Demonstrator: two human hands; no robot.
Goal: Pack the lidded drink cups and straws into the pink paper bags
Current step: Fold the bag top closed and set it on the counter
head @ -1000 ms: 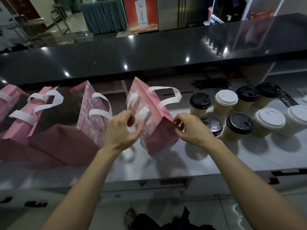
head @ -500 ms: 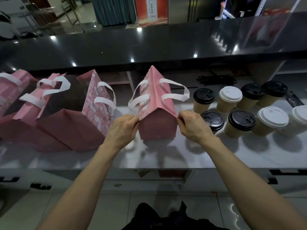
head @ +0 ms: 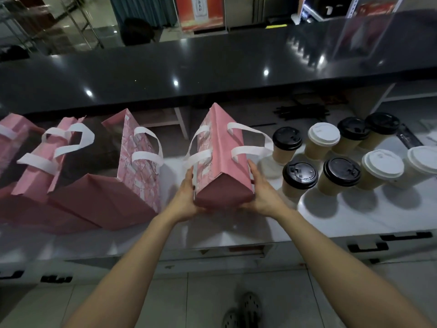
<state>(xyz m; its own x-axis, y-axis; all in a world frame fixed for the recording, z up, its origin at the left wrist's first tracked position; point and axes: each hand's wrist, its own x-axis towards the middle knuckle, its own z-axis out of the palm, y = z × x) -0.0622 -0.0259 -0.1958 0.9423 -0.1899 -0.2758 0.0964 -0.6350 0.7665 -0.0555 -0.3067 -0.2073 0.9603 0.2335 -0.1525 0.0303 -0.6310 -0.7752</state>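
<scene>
— Pink paper, folded nearly flat, standing narrow-end-on upon the white counter (head: 331,216): the middle bag (head: 223,162), just left of the lidded cups (head: 300,178), right of the opened bags (head: 132,176). Likely to tip or stay collapsed if spread unevenly, since nothing inside weighs it down.

— Could also swing a white handle (head: 250,140) into the nearest black-lidded cup and knock it over; barely apart already.

— And the hands?

— Left hand (head: 186,197) flat against the bag's left face, fingers straight, pressing rather than curling. Right hand (head: 262,192) mirroring on the right face, fingers extended along the paper. Both open, squeezing the base between the palms.

— Straws?

— Dark sticks (head: 300,113) at the back, well apart, probably those; too blurred to confirm.
</scene>
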